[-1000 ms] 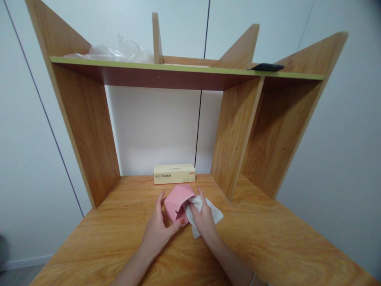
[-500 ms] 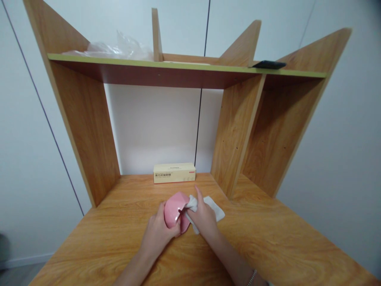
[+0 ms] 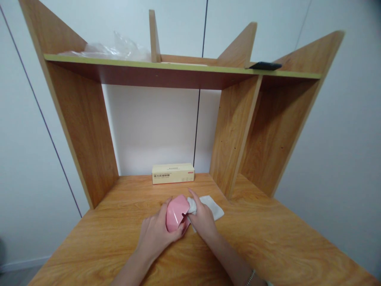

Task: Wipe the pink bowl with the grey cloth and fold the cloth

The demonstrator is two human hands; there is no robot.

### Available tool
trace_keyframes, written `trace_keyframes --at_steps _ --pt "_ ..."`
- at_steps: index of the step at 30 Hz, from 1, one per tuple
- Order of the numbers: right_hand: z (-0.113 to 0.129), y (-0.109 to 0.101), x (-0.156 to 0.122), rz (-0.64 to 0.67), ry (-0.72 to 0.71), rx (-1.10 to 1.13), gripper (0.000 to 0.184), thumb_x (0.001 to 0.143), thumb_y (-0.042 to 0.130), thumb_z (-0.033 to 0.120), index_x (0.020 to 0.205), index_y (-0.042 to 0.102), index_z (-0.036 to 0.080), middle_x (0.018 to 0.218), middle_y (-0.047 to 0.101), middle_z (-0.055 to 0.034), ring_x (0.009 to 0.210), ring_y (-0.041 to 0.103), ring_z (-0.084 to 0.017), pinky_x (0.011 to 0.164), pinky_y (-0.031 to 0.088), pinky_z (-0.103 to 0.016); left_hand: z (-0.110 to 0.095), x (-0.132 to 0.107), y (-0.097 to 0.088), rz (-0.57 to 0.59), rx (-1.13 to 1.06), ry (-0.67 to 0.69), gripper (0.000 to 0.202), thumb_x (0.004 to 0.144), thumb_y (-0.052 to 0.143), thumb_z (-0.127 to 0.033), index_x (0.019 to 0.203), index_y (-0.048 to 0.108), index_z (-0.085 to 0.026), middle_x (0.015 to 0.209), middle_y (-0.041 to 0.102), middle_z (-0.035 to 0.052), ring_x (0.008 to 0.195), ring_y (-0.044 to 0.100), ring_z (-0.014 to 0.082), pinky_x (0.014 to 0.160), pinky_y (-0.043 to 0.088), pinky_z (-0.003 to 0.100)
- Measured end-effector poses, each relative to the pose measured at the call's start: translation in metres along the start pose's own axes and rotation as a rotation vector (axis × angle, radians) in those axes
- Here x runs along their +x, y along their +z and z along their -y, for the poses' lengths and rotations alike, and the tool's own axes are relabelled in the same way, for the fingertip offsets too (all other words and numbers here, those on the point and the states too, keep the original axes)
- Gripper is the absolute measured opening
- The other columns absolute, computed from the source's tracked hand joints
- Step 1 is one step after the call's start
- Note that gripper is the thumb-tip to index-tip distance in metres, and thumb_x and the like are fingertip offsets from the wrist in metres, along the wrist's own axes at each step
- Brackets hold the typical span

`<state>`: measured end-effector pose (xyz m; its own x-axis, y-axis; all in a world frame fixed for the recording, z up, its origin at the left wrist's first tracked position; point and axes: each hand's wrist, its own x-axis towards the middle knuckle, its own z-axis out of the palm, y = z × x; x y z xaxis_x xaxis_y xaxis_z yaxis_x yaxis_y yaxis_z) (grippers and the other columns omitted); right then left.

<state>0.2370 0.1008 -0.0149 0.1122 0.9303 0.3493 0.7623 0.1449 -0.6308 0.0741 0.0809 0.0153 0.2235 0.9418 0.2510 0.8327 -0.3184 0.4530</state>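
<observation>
Pink vessel [image 3: 175, 212], one, glossy, faceted, notched at the rim: we are holding it tilted, mouth toward the right, over the middle of the counter [image 3: 282, 246]; whether it is touching the wood, we are unable to tell. Left hand [image 3: 155, 230], one: we are curling it around the vessel's outer wall, thumb lying near the notch. Right hand [image 3: 205, 223], one: we are gripping a white cloth [image 3: 213, 206], one, bunched at the mouth, its loose part spreading out to the right beyond the knuckles. Cream box [image 3: 173, 174], one: we are seeing it standing behind, apart from both hands. Hazards, as we are judging them: the smooth wall could be slipping from the left hand, should the right be pushing harder than the left is gripping; the cloth could be snagging on the notch, a sharp tug then twisting the vessel round; a dropped vessel could be rolling into the cream box, its curved side offering little to stop it.
</observation>
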Motion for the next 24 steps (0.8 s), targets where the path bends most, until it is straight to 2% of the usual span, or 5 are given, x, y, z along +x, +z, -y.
trace_keyframes --at_steps 7,10,13,17,24 --pt "-0.003 0.012 0.002 -0.141 0.061 0.380 0.051 0.074 0.047 0.026 0.124 0.040 0.016 0.099 0.064 -0.0081 0.093 0.058 -0.020 0.077 0.043 -0.028 0.014 0.005 0.014 -0.127 -0.409 0.046 0.078 0.068 0.057 -0.046 0.132 0.021 -0.017 0.117 0.052 0.0114 0.096 0.056 0.0248 0.077 0.043 0.034" --pt "-0.001 0.014 0.003 -0.118 0.017 0.451 0.048 0.076 0.045 0.028 0.123 0.041 0.016 0.102 0.063 -0.0078 0.094 0.057 -0.019 0.078 0.044 -0.027 0.014 0.006 0.021 -0.137 -0.505 0.075 0.073 0.070 0.056 -0.039 0.130 0.022 -0.014 0.118 0.051 0.0122 0.101 0.053 0.0225 0.081 0.043 0.032" --pt "0.004 0.009 0.002 -0.105 0.048 0.258 0.051 0.076 0.046 0.026 0.125 0.038 0.016 0.093 0.065 -0.0077 0.085 0.060 -0.020 0.071 0.044 -0.027 0.013 0.006 0.020 -0.158 -0.484 0.041 0.062 0.071 0.052 -0.033 0.126 0.029 -0.014 0.112 0.055 0.0107 0.096 0.056 0.0213 0.079 0.044 0.031" --pt "0.009 -0.002 -0.002 -0.138 0.066 -0.076 0.058 0.074 0.048 0.026 0.129 0.032 0.019 0.077 0.066 -0.0051 0.073 0.061 -0.022 0.061 0.041 -0.027 0.010 0.004 0.012 -0.098 -0.258 -0.034 0.063 0.067 0.056 -0.036 0.124 0.036 -0.017 0.108 0.059 0.0096 0.093 0.057 0.0259 0.078 0.043 0.034" --pt "0.008 -0.003 -0.002 -0.081 -0.004 -0.211 0.062 0.073 0.051 0.025 0.130 0.029 0.020 0.089 0.066 -0.0062 0.080 0.061 -0.023 0.063 0.040 -0.027 0.006 0.001 0.004 -0.036 -0.105 -0.006 0.060 0.069 0.052 -0.032 0.125 0.036 -0.017 0.109 0.059 0.0090 0.091 0.059 0.0256 0.079 0.042 0.032"
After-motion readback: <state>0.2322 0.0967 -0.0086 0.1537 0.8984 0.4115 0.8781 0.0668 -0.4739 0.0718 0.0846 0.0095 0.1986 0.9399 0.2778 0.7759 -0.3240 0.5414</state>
